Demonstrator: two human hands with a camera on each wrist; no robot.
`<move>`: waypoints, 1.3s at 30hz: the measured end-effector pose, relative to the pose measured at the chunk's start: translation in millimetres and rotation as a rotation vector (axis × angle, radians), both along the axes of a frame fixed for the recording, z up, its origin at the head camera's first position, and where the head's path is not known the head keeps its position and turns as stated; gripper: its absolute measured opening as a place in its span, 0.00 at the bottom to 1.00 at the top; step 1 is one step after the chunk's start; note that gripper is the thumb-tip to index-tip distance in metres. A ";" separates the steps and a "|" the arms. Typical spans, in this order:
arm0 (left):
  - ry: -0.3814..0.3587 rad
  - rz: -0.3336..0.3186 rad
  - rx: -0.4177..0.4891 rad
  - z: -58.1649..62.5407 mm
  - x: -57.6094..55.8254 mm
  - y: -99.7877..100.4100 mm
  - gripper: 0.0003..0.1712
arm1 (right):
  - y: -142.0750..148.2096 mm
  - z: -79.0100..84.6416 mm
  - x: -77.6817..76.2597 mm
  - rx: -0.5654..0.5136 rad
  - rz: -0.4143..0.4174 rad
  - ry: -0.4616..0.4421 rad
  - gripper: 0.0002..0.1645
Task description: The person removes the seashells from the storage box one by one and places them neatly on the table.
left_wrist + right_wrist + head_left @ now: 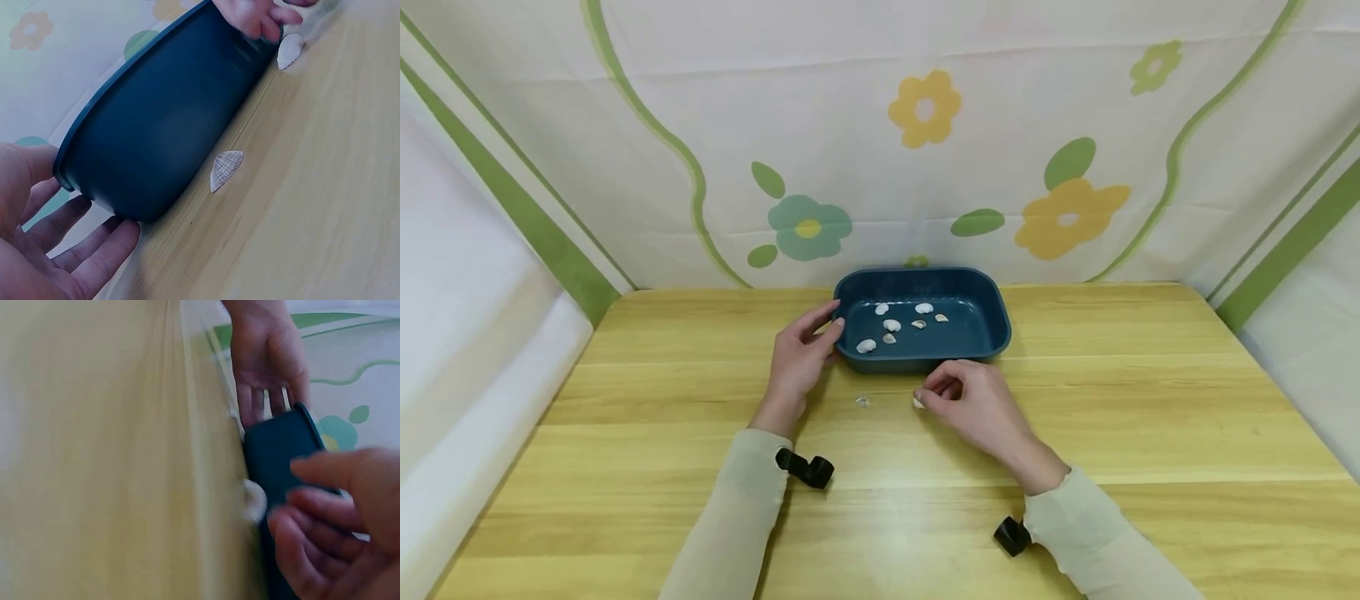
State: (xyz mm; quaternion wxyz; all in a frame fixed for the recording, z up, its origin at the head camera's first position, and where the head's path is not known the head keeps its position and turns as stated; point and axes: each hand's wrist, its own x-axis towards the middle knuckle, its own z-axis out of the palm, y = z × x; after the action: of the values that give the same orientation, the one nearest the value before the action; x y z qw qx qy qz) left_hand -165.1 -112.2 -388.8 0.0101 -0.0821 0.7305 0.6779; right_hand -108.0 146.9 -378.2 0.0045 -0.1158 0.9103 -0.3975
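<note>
I see basin as smooth plastic, satiny outside, glossier inside; shell ribbed, chalky matt. Tabletop reads to me as smooth wood grain, soft sheen. Backdrop: creased matt cloth. Sleeve: matt fabric. Wrist mount: plastic-looking.

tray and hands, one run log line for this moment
left hand: touching left end of blue tray | right hand: at shell on table | other loose shell: left of that | in tray: several shells

A curtained booth: patterned cloth on three sides of a wood-grain table
</note>
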 end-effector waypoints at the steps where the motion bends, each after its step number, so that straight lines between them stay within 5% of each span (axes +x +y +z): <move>1: 0.000 0.006 -0.003 0.3 0.7 -1.6 0.22 | -0.4 2.8 0.2 -0.007 0.026 -0.003 0.04; 8: -0.009 -0.002 -0.002 -1.0 1.7 -6.6 0.23 | 2.6 33.7 -8.1 -0.032 0.216 0.008 0.11; 14: -0.005 0.003 0.002 -2.1 0.9 -5.6 0.23 | 10.8 55.8 -44.5 0.048 0.086 0.062 0.14; 24: -0.024 0.012 -0.011 -8.8 5.4 -8.2 0.22 | 8.9 35.4 -102.3 0.029 -0.114 -0.247 0.13; 31: -0.004 0.011 -0.003 -10.1 3.1 -7.2 0.22 | 2.0 29.0 -122.4 0.161 -0.130 -0.253 0.16; 39: 0.005 0.006 -0.001 -11.2 0.9 -4.0 0.23 | 3.2 22.3 -127.9 0.235 -0.150 -0.277 0.16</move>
State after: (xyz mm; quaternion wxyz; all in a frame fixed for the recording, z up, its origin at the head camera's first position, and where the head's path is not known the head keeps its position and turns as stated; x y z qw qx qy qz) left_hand -164.3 -116.2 -400.0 0.0060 -0.0824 0.7305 0.6779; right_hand -235.9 150.0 -355.9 0.1137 0.0096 0.9472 -0.2997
